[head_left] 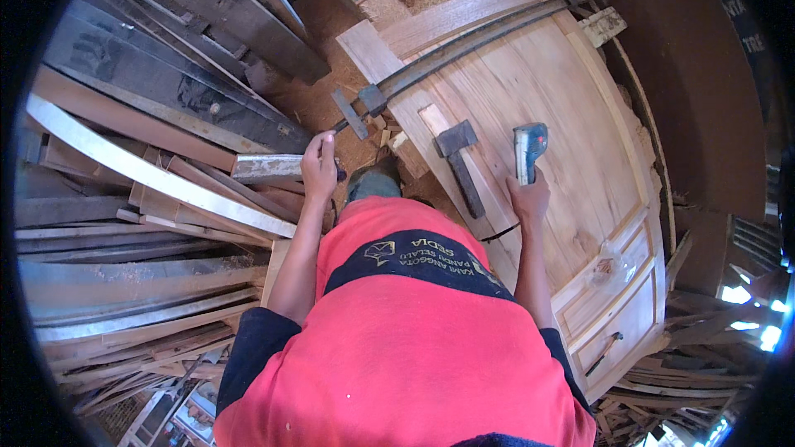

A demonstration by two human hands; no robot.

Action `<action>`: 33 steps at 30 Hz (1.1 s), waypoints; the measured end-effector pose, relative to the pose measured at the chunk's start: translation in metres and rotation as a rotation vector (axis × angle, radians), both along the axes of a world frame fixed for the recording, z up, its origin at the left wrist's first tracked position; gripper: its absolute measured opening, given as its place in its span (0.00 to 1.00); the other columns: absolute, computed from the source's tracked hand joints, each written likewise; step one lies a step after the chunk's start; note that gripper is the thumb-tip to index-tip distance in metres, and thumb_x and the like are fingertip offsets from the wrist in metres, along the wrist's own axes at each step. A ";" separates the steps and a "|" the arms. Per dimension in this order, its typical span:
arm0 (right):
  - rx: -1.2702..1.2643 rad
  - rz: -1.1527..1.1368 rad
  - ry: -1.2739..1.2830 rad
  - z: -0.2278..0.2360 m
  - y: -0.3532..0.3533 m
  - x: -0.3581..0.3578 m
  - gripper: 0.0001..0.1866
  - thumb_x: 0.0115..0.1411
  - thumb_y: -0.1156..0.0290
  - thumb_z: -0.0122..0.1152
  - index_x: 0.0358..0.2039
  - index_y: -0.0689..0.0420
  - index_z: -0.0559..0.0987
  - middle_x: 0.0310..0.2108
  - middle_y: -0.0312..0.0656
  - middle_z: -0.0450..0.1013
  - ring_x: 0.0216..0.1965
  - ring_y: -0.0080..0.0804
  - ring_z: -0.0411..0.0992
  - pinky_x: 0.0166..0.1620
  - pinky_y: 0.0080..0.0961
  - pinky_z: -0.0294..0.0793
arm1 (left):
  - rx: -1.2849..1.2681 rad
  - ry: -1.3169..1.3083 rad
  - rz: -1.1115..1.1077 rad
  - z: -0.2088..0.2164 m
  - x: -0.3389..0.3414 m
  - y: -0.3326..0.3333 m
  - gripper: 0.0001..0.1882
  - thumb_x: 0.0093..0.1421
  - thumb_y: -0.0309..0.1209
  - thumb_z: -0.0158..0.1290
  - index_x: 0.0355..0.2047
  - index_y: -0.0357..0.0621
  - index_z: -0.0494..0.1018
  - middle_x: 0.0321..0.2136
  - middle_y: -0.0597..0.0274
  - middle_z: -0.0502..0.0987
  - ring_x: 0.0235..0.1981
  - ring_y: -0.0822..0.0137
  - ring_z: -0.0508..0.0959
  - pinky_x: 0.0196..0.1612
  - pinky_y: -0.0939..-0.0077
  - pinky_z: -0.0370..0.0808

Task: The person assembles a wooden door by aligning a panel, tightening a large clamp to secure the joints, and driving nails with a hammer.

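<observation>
A hammer (458,162) lies on the pale wooden door panel (571,116). Dark planks (166,74) and pale strips (132,281) pile up at the left, with sawdust (319,99) between them and the panel.

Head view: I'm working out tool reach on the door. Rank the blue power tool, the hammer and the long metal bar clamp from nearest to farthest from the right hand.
From the right hand:
1. Blue power tool, in its grip.
2. Hammer, to its left on the door.
3. Bar clamp, across the door's far end.

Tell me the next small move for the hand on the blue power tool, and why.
Probably lift the blue power tool off the pale wooden door panel: the right hand already has a grip on its handle, while the left hand rests on a short grey wood block.
</observation>
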State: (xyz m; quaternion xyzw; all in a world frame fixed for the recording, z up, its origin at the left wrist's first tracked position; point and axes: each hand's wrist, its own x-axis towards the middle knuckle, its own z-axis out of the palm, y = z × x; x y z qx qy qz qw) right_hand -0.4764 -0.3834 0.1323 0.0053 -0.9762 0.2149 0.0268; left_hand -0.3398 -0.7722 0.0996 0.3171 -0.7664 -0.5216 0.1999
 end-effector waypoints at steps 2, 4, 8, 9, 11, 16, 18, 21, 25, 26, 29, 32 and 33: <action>-0.299 -0.037 -0.251 0.036 -0.018 -0.017 0.21 0.50 0.59 0.67 0.37 0.62 0.77 0.25 0.46 0.77 0.25 0.36 0.76 0.29 0.34 0.75 | -0.032 0.131 -0.036 0.014 -0.037 -0.006 0.17 0.70 0.36 0.45 0.42 0.34 0.76 0.39 0.51 0.80 0.42 0.64 0.79 0.48 0.72 0.72; -0.561 -0.010 -0.382 0.079 -0.049 -0.031 0.13 0.53 0.64 0.64 0.28 0.62 0.76 0.16 0.37 0.71 0.14 0.20 0.67 0.19 0.24 0.66 | -0.039 0.203 -0.132 0.033 -0.083 -0.017 0.18 0.69 0.37 0.45 0.42 0.33 0.76 0.39 0.52 0.80 0.42 0.63 0.79 0.48 0.71 0.72; -0.747 0.176 -0.626 0.118 -0.107 -0.079 0.15 0.54 0.65 0.63 0.36 0.64 0.76 0.17 0.37 0.70 0.14 0.23 0.68 0.18 0.22 0.66 | -0.004 0.358 -0.324 0.077 -0.185 -0.035 0.19 0.69 0.40 0.45 0.44 0.35 0.77 0.41 0.52 0.80 0.46 0.65 0.78 0.52 0.72 0.69; -0.806 0.219 -0.681 0.123 -0.129 -0.091 0.15 0.54 0.65 0.62 0.36 0.63 0.76 0.18 0.37 0.70 0.14 0.23 0.68 0.18 0.22 0.66 | 0.008 0.385 -0.400 0.083 -0.208 -0.041 0.20 0.70 0.40 0.44 0.45 0.36 0.77 0.41 0.53 0.80 0.46 0.65 0.77 0.53 0.72 0.69; -0.821 0.244 -0.784 0.140 -0.176 -0.113 0.14 0.55 0.65 0.61 0.35 0.64 0.76 0.18 0.38 0.71 0.15 0.23 0.68 0.18 0.22 0.66 | 0.070 0.460 -0.567 0.086 -0.251 -0.051 0.21 0.69 0.43 0.44 0.44 0.36 0.78 0.41 0.55 0.80 0.46 0.65 0.77 0.52 0.72 0.69; -0.817 0.259 -0.853 0.130 -0.250 -0.156 0.14 0.53 0.63 0.63 0.27 0.63 0.79 0.16 0.38 0.71 0.14 0.24 0.68 0.18 0.24 0.66 | 0.306 0.424 -0.812 0.061 -0.317 -0.068 0.24 0.67 0.47 0.46 0.38 0.36 0.79 0.33 0.60 0.79 0.38 0.68 0.77 0.45 0.73 0.71; -0.784 0.268 -0.863 0.123 -0.265 -0.168 0.15 0.52 0.62 0.64 0.27 0.64 0.79 0.16 0.38 0.71 0.14 0.25 0.69 0.17 0.24 0.67 | 0.374 0.453 -0.760 0.048 -0.328 -0.074 0.23 0.65 0.47 0.48 0.33 0.36 0.78 0.29 0.62 0.78 0.33 0.71 0.76 0.40 0.75 0.71; -0.772 0.263 -0.882 0.116 -0.277 -0.178 0.16 0.52 0.62 0.64 0.27 0.65 0.79 0.16 0.38 0.71 0.14 0.25 0.69 0.17 0.24 0.67 | 0.443 0.468 -0.657 0.035 -0.337 -0.076 0.22 0.63 0.45 0.49 0.28 0.36 0.77 0.24 0.65 0.76 0.27 0.74 0.74 0.34 0.77 0.70; -0.748 0.264 -0.902 0.115 -0.284 -0.185 0.15 0.51 0.63 0.65 0.26 0.65 0.79 0.16 0.38 0.71 0.14 0.25 0.69 0.16 0.24 0.67 | 0.510 0.439 -0.630 0.031 -0.339 -0.079 0.20 0.62 0.43 0.49 0.26 0.37 0.76 0.22 0.66 0.75 0.25 0.75 0.73 0.31 0.77 0.69; -0.759 0.248 -0.908 0.117 -0.286 -0.184 0.15 0.51 0.63 0.65 0.25 0.65 0.79 0.16 0.38 0.71 0.14 0.25 0.69 0.16 0.24 0.67 | 0.504 0.443 -0.626 0.029 -0.340 -0.081 0.20 0.61 0.43 0.49 0.25 0.37 0.76 0.21 0.66 0.75 0.25 0.75 0.73 0.31 0.77 0.69; -0.719 0.263 -0.930 0.118 -0.289 -0.189 0.15 0.51 0.63 0.65 0.25 0.64 0.79 0.16 0.38 0.70 0.14 0.26 0.69 0.16 0.24 0.67 | 0.481 0.449 -0.616 0.023 -0.342 -0.083 0.20 0.61 0.43 0.49 0.24 0.36 0.76 0.21 0.66 0.75 0.24 0.75 0.72 0.30 0.77 0.68; -0.720 0.271 -0.932 0.116 -0.289 -0.191 0.15 0.51 0.62 0.65 0.25 0.65 0.78 0.16 0.38 0.70 0.14 0.26 0.69 0.16 0.24 0.66 | 0.502 0.440 -0.599 0.022 -0.342 -0.081 0.20 0.61 0.42 0.49 0.24 0.36 0.76 0.21 0.66 0.74 0.24 0.75 0.72 0.30 0.77 0.68; -0.719 0.271 -0.934 0.116 -0.289 -0.192 0.16 0.51 0.62 0.65 0.25 0.65 0.78 0.16 0.38 0.70 0.14 0.26 0.68 0.16 0.24 0.66 | 0.508 0.438 -0.596 0.022 -0.342 -0.081 0.20 0.61 0.42 0.49 0.24 0.36 0.76 0.21 0.66 0.74 0.24 0.75 0.72 0.30 0.77 0.68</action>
